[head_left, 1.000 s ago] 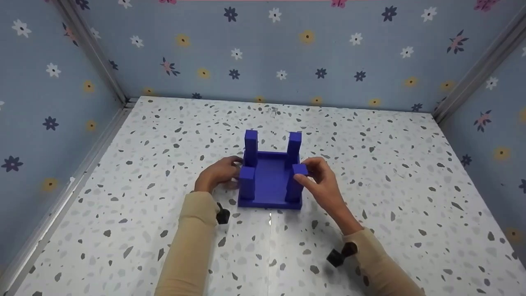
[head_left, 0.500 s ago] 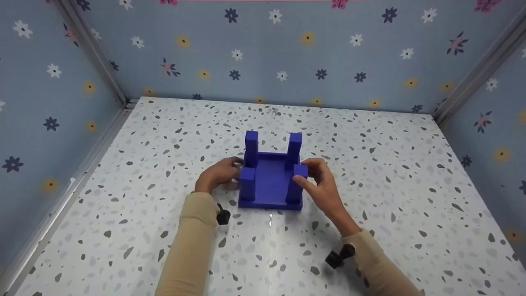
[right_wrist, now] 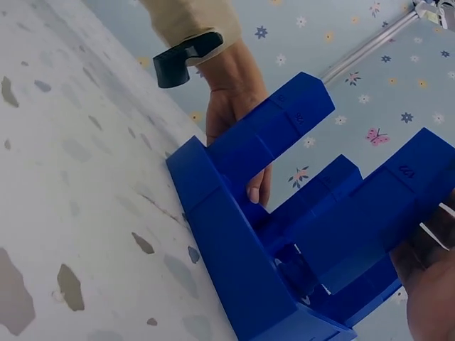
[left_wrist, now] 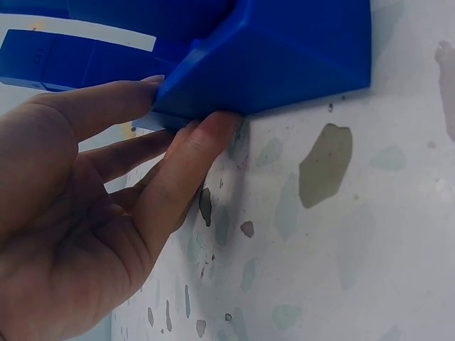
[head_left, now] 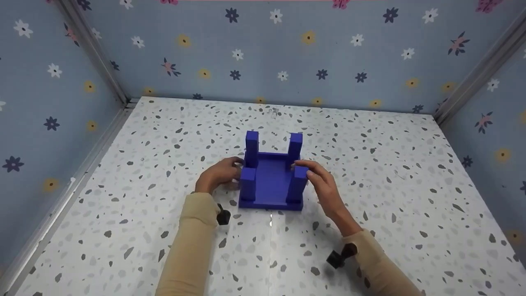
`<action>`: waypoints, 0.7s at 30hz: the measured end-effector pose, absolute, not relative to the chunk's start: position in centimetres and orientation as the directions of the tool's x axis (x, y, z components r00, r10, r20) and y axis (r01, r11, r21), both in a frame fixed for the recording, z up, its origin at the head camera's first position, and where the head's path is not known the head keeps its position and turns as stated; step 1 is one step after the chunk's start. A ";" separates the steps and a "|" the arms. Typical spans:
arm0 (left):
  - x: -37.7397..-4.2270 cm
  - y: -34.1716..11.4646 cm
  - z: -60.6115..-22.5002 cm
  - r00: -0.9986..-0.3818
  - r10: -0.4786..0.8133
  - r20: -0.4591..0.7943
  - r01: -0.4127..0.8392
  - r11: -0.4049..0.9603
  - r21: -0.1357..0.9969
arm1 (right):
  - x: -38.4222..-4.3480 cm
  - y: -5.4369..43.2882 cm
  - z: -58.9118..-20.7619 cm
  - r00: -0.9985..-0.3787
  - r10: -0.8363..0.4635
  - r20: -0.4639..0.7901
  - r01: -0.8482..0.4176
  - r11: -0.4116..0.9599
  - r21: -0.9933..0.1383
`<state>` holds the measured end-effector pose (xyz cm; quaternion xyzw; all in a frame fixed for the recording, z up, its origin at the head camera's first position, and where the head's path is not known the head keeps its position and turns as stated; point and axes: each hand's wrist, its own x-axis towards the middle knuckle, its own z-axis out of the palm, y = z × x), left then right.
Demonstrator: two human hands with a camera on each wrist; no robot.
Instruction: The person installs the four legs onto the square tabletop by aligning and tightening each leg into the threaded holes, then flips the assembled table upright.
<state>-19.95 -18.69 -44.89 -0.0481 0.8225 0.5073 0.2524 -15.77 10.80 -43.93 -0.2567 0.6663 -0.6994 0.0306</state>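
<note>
An upturned small blue table [head_left: 271, 181] lies on the speckled surface, its legs pointing up. My left hand [head_left: 220, 172] holds the table's left rim; in the left wrist view its fingers [left_wrist: 181, 163] press against the blue edge. At the near right corner, my right hand [head_left: 326, 187] has its thumb against the right side of a square table leg [head_left: 296, 187] and its fingers curled behind the leg's top. This leg leans slightly, and in the right wrist view a gap shows at the foot of the leg [right_wrist: 377, 213]. Most of the right hand is cut off there.
Blue flowered panels [head_left: 271, 53] stand behind and on both sides, with metal posts at the corners. The white speckled tabletop [head_left: 370, 164] spreads around the table. A black device [head_left: 339, 257] sits at the right wrist.
My right thumb has shifted from the leg's front to its right side, and the fingers have come round behind its top. The left hand stays in place.
</note>
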 end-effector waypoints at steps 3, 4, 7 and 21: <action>-20.0 -18.7 -44.9 -0.865 0.178 -0.469 -0.342 0.475 0.811 | -16.0 10.9 -43.8 -0.850 -0.420 0.319 -0.264 -0.183 -0.947; -20.0 -18.7 -44.9 -0.865 0.178 -0.470 -0.342 0.477 0.810 | -16.1 10.9 -43.8 -0.847 -0.429 0.315 -0.252 -0.197 -0.947; -20.0 -18.7 -44.8 -0.862 0.174 -0.475 -0.348 0.478 0.806 | -16.2 11.0 -43.7 -0.845 -0.448 0.292 -0.211 -0.221 -0.952; -19.9 -18.8 -45.0 -0.875 0.174 -0.451 -0.320 0.492 0.810 | -16.4 11.0 -43.5 -0.833 -0.482 0.272 -0.173 -0.241 -0.955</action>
